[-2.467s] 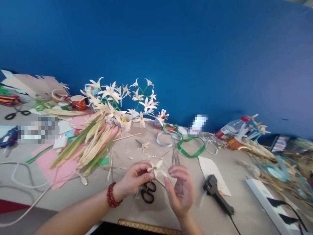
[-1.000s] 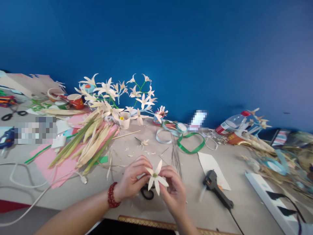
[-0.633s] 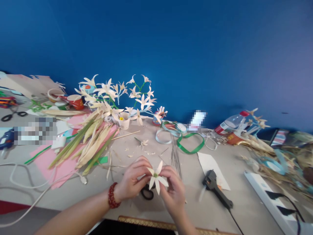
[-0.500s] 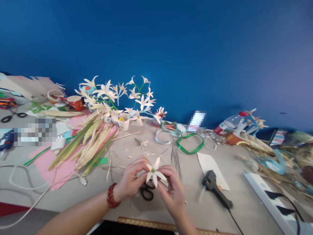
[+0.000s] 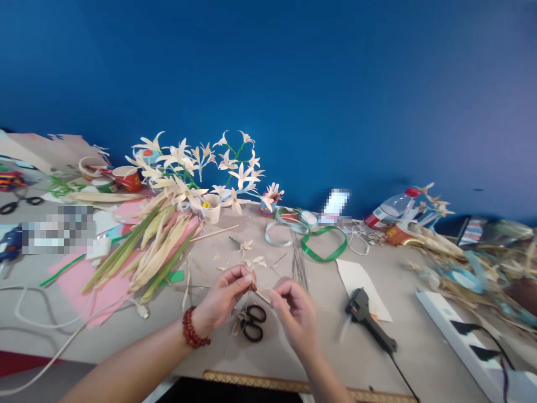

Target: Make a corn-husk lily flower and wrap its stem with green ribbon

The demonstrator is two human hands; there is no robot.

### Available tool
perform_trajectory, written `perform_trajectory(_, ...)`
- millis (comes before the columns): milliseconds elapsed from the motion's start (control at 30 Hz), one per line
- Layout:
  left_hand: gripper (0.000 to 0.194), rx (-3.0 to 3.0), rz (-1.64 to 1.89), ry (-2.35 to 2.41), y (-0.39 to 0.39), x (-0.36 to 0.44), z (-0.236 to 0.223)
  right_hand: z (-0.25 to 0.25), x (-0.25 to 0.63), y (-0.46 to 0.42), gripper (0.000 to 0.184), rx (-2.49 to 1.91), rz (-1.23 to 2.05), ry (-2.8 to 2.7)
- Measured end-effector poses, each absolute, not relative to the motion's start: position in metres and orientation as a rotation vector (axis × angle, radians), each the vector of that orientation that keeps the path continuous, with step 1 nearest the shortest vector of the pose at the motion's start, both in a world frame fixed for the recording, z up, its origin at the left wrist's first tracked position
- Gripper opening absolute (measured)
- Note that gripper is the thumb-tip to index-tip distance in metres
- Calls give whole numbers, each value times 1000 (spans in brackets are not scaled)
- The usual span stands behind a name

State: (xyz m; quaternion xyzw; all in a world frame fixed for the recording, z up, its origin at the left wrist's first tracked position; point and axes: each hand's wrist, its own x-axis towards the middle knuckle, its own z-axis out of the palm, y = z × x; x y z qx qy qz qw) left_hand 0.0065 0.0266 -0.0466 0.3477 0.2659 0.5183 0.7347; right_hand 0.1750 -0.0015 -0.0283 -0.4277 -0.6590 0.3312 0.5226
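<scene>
My left hand, a red beaded bracelet at its wrist, is closed in a pinch on the base of a pale husk flower. The flower's petals point away from me, beyond the fingertips. From that base a narrow pale strip runs to my right hand, whose thumb and finger are closed on its other end. Black-handled scissors lie on the table just below my hands, with husk scraps beside them. A smaller pale flower lies on the table behind.
To the left lie husk leaves on pink paper. Several finished flowers stand at the back. A green ribbon, thin wires, a glue gun and a power strip are to the right.
The flower has tipped from facing me to pointing away, now pinched by my left hand. My right hand has moved off its petals and holds the pale strip stretched out.
</scene>
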Motion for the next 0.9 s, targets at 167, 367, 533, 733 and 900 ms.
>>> perform_trajectory(167, 15, 709, 1121, 558, 27, 7, -47, -16, 165, 8, 21, -1073, 894, -1574)
perform_trajectory(367, 11, 635, 1143, 599, 27, 8, -54, -12, 150, 17, 23, -1161, 937, -1538)
perform_trajectory(533, 12, 701, 1141, 589, 26, 6, -51, -17, 155, 21, 13, -1090, 954, -1393)
perform_trajectory(733, 12, 708, 1128, 577, 27, 6, -52, -22, 158, 23, 15, -1105, 936, -1484)
perform_trajectory(900, 13, 694, 1132, 597, 26, 6, -53, -16, 156, 18, 12, -1112, 648, -1587)
